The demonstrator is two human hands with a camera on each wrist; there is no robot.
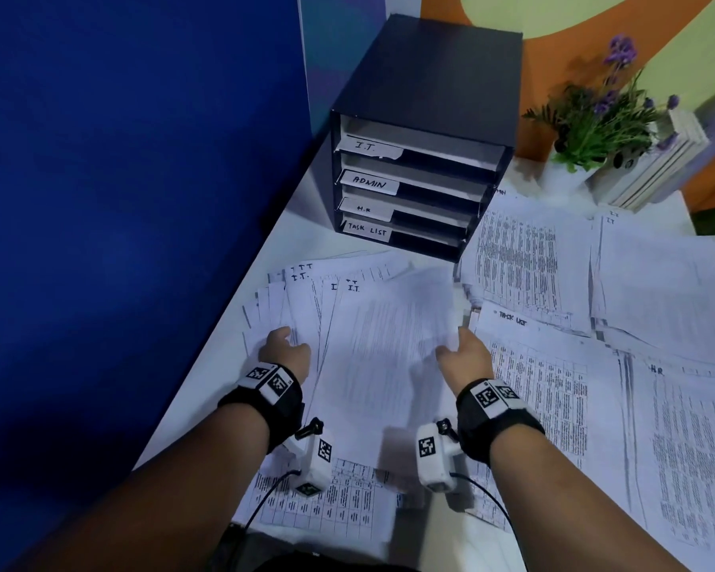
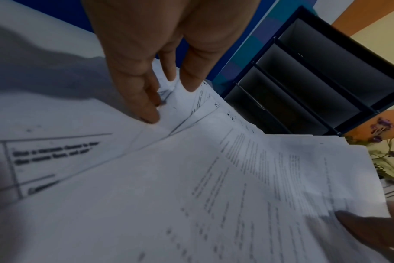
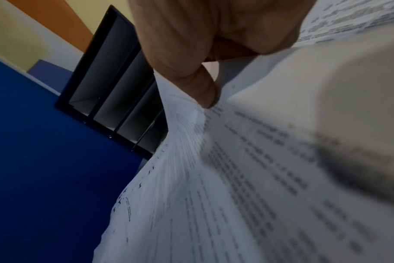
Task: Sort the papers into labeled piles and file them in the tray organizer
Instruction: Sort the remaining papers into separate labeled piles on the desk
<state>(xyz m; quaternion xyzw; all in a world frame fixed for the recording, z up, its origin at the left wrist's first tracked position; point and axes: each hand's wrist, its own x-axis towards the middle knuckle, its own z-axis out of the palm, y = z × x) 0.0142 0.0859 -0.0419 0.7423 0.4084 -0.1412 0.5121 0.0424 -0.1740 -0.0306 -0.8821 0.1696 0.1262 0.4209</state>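
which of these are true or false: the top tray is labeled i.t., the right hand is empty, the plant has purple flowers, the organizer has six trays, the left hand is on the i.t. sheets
1. The top tray of the tray organizer is labeled I.T. True: its label reads I.T., above ADMIN, H.R and TASK LIST.
2. The right hand is empty. False: it pinches the edge of a printed sheet.
3. The plant has purple flowers. True.
4. The organizer has six trays. False: four labeled trays show.
5. The left hand is on the I.T. sheets. True: its fingers touch the fanned pile marked I.T.
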